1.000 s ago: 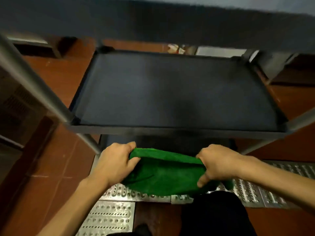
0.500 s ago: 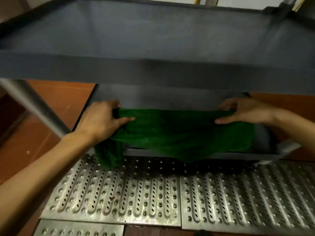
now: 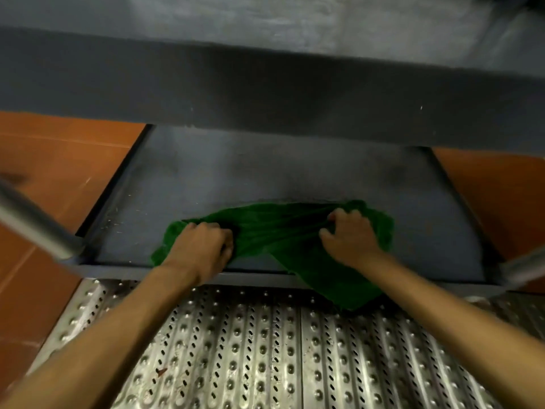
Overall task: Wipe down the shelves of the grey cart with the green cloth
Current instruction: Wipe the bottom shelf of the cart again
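Fingers of both hands clench the green cloth, stretching it across the lowest shelf of the grey cart.
The left hand bunches one end near the shelf's front lip, and the right hand claws folds together a little further in. Tight creases run between the two sets of fingers, probably so that a flat band of fabric meets the surface for a wide stroke. Beyond the right fingers the cloth lies spread. Behind that wrist a corner hangs over the lip above the perforated metal floor plates. Both forearms reach in low because the shelf above overhangs the fingers. Specks of grit lie left of the left fingers, likely not yet wiped.
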The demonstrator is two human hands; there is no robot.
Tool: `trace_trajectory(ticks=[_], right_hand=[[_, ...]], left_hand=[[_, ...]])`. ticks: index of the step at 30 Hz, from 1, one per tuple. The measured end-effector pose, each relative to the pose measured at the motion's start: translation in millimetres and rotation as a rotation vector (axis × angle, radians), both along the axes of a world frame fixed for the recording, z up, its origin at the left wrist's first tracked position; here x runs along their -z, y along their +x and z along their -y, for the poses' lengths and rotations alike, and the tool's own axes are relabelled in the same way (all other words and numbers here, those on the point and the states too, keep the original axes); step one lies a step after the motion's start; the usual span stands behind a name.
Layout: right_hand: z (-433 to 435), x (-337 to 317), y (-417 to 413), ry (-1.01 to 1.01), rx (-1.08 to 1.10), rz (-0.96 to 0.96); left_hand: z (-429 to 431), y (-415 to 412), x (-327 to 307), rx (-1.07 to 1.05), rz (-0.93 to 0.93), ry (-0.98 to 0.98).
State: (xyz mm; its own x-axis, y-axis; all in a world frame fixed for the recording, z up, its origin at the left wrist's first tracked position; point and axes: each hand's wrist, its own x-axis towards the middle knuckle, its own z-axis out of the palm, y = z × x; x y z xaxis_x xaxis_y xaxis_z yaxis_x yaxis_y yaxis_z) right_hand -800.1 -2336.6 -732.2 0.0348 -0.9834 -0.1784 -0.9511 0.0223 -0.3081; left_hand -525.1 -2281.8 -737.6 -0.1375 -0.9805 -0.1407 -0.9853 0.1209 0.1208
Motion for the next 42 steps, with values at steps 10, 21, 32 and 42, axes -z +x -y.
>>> trace_trajectory(ticks=[10, 21, 32, 42], right_hand=[[-8, 66, 35, 0.174, 0.024, -0.126], [57, 80, 48, 0.047, 0.163, -0.138], [129, 92, 110, -0.014, 0.157, -0.244], [154, 87, 225, 0.035, -0.103, -0.175]], left_hand=[[10, -20, 31, 0.017, 0.135, 0.043], [-4, 35, 44, -0.339, 0.101, -0.240], [-7, 66, 55, -0.429, -0.310, -0.156], [-14, 56, 63, -0.413, -0.440, -0.439]])
